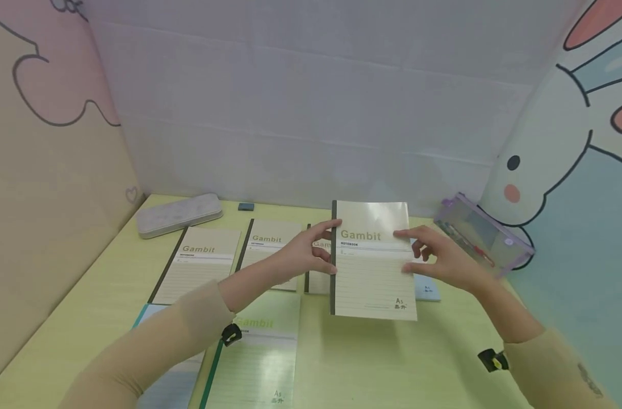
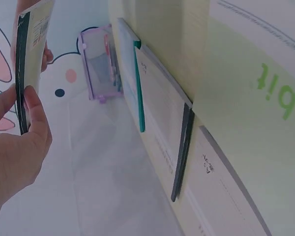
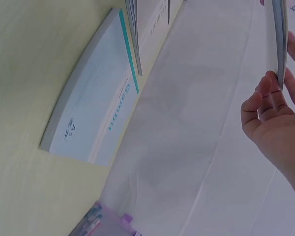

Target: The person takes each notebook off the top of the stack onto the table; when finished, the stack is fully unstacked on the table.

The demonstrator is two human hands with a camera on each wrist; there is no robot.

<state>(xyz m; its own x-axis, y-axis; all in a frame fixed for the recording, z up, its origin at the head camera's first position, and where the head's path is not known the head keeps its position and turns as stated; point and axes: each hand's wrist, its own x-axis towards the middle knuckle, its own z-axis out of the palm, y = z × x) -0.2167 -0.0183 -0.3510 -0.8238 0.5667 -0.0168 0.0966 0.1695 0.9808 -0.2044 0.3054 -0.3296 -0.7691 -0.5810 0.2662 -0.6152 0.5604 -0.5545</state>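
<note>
A cream Gambit notebook with a dark spine is held upright above the table, its front cover toward me. My left hand pinches it by the spine side, thumb and fingers on either face in the left wrist view. At the opposite edge, my right hand grips it between thumb and fingers; the right wrist view shows the page edge there. Behind it, another cream notebook and a blue notebook lie partly hidden on the table.
Two cream notebooks lie at the back left. Nearer, a green notebook and a blue one lie partly under my left arm. A grey pencil case, a small blue object and a purple-edged clear pouch stand along the back.
</note>
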